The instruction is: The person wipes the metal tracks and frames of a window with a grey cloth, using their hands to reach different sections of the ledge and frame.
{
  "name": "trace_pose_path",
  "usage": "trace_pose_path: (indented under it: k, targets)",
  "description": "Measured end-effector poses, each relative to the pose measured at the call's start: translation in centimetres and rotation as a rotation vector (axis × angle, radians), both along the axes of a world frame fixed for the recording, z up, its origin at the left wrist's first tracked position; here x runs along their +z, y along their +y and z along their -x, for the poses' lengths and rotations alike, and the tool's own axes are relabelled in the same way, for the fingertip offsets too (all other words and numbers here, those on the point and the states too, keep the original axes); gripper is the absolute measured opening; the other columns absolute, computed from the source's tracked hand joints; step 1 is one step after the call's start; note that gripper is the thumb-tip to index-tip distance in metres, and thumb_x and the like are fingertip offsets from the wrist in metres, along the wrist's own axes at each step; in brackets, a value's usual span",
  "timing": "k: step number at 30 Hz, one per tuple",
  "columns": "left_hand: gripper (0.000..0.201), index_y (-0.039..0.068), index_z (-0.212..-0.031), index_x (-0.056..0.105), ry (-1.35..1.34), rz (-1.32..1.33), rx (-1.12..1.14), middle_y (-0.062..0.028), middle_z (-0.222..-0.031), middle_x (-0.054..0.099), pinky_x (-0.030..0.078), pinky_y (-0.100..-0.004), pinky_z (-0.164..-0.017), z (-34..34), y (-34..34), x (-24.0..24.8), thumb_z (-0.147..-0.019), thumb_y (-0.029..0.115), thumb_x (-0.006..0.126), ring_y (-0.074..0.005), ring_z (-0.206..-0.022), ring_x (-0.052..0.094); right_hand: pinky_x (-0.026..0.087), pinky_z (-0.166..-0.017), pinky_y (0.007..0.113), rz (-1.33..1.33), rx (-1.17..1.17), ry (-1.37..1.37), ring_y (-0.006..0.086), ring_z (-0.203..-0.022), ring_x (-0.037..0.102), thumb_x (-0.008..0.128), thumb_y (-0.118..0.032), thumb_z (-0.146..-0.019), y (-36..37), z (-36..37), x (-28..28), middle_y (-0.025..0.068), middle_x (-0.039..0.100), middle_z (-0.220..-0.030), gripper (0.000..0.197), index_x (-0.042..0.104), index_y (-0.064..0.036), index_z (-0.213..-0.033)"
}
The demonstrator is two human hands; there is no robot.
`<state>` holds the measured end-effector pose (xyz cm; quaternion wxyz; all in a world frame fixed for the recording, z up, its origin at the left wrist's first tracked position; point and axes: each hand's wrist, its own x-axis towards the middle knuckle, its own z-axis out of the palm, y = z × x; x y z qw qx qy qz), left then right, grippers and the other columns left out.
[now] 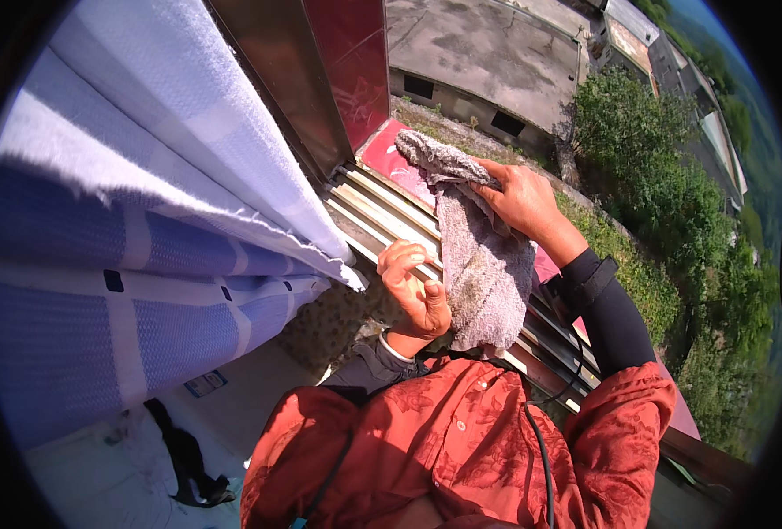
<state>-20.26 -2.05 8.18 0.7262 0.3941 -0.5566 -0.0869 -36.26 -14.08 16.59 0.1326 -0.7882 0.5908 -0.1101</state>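
A worn, greyish-pink cloth [488, 291] with dirty patches drapes over a window track [382, 207] of several pale metal rails. My right hand [527, 204] is closed on its upper part, where a bunched end sticks out over the red outer ledge [391, 159]. The rest of the cloth hangs down across the rails toward my body. Beside the cloth's left edge, my left hand [417, 291] is closed at the rails, its fingers curled and thumb bent. What lies inside those fingers, if anything, is hidden.
A blue and white curtain [170, 264] hangs close on the left. A dark window frame with a red panel [347, 70] rises at the track's far end. Beyond the ledge is a drop to bushes [655, 150] and a concrete roof [488, 53]. A black cable [541, 450] hangs over my shirt.
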Motion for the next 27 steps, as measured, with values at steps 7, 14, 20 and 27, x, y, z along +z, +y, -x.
trace_pose_path:
  k: [7, 14, 20, 27]
  targets:
    - [0.037, 0.002, -0.116, 0.042, -0.046, 0.007, -0.036, -0.0135, -0.101, 0.050, 0.040, -0.0444, -0.095, -0.4, -0.2, -0.9, -0.102, 0.035, 0.049, -0.0260, -0.096, 0.049, 0.053, -0.072, 0.049, -0.026, -0.165, -0.073, 0.0389, -0.082, 0.068, 0.064, -0.033, -0.089, 3.9, 2.1, 0.1, 0.0187, 0.071, -0.088, 0.042, 0.063, -0.0215, -0.129]
    - [0.037, 0.002, -0.118, 0.041, 0.030, 0.011, -0.085, -0.0119, -0.099, 0.050, 0.037, -0.0456, -0.100, 0.0, -0.5, -0.8, -0.103, 0.035, 0.048, -0.0235, -0.095, 0.048, 0.052, -0.072, 0.051, -0.049, 0.094, -0.115, 0.0398, -0.079, 0.066, 0.063, -0.031, -0.089, 5.3, -0.3, -1.8, 0.0210, 0.068, -0.084, 0.044, 0.060, -0.0203, -0.131]
    - [0.038, 0.002, -0.118, 0.041, 0.064, -0.037, -0.138, -0.0115, -0.099, 0.049, 0.040, -0.0408, -0.095, -1.0, -0.9, -1.8, -0.102, 0.035, 0.050, -0.0215, -0.094, 0.048, 0.050, -0.082, 0.051, -0.227, -0.151, -0.069, 0.0428, -0.094, 0.064, 0.061, -0.031, -0.091, 10.6, 7.5, -2.9, 0.0227, 0.068, -0.096, 0.047, 0.056, -0.0187, -0.136]
    - [0.032, 0.003, -0.117, 0.042, -0.078, -0.022, -0.134, -0.0116, -0.097, 0.051, 0.040, -0.0414, -0.095, -1.0, -0.1, -1.2, -0.102, 0.030, 0.048, -0.0232, -0.093, 0.048, 0.051, -0.080, 0.047, -0.376, -0.132, -0.171, 0.0436, -0.092, 0.065, 0.057, -0.029, -0.096, 14.3, 11.6, -1.6, 0.0272, 0.067, -0.097, 0.049, 0.051, -0.0056, -0.138]
